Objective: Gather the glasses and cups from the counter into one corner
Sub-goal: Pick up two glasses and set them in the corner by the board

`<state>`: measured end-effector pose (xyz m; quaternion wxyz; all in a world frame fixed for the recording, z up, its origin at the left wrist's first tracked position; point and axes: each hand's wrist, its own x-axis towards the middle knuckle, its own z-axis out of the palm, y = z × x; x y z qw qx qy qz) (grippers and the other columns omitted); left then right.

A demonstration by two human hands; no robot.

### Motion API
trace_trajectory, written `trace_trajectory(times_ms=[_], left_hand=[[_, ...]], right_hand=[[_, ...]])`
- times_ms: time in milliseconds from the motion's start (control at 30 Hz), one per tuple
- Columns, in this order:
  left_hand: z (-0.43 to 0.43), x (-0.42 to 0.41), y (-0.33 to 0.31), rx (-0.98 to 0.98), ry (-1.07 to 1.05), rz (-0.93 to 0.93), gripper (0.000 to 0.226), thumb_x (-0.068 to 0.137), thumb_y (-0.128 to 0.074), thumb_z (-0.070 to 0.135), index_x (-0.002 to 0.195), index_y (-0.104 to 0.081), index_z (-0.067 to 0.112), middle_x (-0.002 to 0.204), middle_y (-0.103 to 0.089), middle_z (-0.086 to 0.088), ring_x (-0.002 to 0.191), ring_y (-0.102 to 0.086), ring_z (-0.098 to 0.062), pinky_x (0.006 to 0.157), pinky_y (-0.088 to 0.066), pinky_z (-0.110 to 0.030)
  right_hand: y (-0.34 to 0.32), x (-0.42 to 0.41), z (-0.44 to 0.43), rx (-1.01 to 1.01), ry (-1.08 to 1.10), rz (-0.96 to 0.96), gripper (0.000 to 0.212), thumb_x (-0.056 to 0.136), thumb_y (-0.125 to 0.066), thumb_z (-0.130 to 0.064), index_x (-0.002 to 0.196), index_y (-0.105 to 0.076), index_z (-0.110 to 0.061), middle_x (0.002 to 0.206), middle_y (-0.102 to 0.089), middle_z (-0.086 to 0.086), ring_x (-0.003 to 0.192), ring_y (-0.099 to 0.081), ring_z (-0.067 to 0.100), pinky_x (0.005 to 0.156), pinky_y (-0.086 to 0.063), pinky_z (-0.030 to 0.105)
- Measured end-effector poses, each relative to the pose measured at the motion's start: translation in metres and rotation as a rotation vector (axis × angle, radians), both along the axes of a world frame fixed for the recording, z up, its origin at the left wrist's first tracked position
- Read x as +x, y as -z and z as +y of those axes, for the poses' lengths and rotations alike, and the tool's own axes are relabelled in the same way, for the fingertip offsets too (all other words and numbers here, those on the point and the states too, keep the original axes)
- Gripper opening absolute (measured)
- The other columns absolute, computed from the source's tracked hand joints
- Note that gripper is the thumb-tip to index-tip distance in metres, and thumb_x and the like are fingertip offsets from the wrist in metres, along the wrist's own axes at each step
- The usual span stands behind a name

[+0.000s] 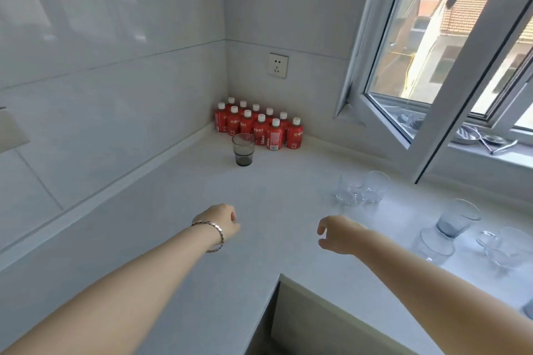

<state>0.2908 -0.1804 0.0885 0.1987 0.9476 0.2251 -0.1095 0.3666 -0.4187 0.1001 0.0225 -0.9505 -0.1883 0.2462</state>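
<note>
A smoky grey glass stands upright near the far corner of the white counter, just in front of the red bottles. Two clear glasses stand side by side to the right, under the open window. Further right are a grey-blue glass, a clear glass and a clear cup. My left hand, with a bracelet on the wrist, hovers over the counter with fingers curled and nothing in it. My right hand is apart from every glass, fingers spread, empty.
Several red bottles with white caps fill the far corner. The open window sash juts out over the counter on the right. A wall socket sits above the bottles. Metal utensils lie on the sill. The counter edge drops off below.
</note>
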Motion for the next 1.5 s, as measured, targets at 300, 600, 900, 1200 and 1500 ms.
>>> trace_trajectory(times_ms=[300, 600, 900, 1200, 1500], left_hand=[[0.074, 0.219, 0.022, -0.043, -0.049, 0.007, 0.043, 0.087, -0.052, 0.027, 0.127, -0.047, 0.012, 0.13, -0.055, -0.01, 0.117, -0.054, -0.029, 0.096, -0.047, -0.036], [0.122, 0.374, 0.074, -0.044, -0.197, -0.028, 0.114, 0.069, -0.077, 0.044, 0.15, -0.003, 0.013, 0.158, -0.01, -0.011, 0.143, -0.022, -0.032, 0.113, -0.029, -0.047], [0.122, 0.367, 0.097, -0.114, -0.262, -0.211, 0.097, 0.066, -0.082, 0.036, 0.14, -0.027, 0.006, 0.145, -0.029, -0.013, 0.124, -0.047, -0.036, 0.096, -0.045, -0.046], [0.06, 0.3, 0.079, -0.102, -0.009, -0.121, 0.105, 0.058, -0.083, 0.044, 0.143, -0.026, 0.018, 0.145, -0.03, 0.0, 0.125, -0.049, -0.021, 0.097, -0.048, -0.038], [-0.029, 0.196, 0.042, -0.182, -0.133, -0.17, 0.103, 0.057, -0.083, 0.046, 0.141, -0.027, 0.023, 0.141, -0.032, 0.008, 0.118, -0.054, -0.014, 0.096, -0.05, -0.033]], right_hand=[[0.023, 0.178, 0.043, -0.061, 0.059, 0.056, 0.038, 0.092, -0.049, -0.027, 0.13, -0.052, -0.021, 0.13, -0.057, -0.003, 0.12, -0.055, 0.019, 0.077, -0.037, 0.023], [0.072, 0.292, 0.072, -0.074, 0.095, 0.164, 0.037, 0.092, -0.047, -0.027, 0.129, -0.052, -0.023, 0.126, -0.06, -0.002, 0.117, -0.055, 0.021, 0.083, -0.041, 0.026], [0.074, 0.285, 0.042, 0.103, 0.188, -0.05, 0.036, 0.094, -0.048, -0.032, 0.129, -0.051, -0.024, 0.128, -0.057, -0.004, 0.116, -0.056, 0.017, 0.09, -0.045, 0.027], [0.083, 0.272, -0.036, -0.044, 0.222, -0.068, 0.091, 0.076, -0.067, -0.053, 0.148, -0.019, -0.023, 0.151, -0.024, 0.002, 0.137, -0.03, 0.025, 0.107, -0.036, 0.034], [0.09, 0.264, -0.05, 0.173, 0.319, 0.012, 0.084, 0.065, -0.079, -0.036, 0.137, -0.038, -0.022, 0.125, -0.046, 0.012, 0.108, -0.057, 0.032, 0.089, -0.05, 0.034]])
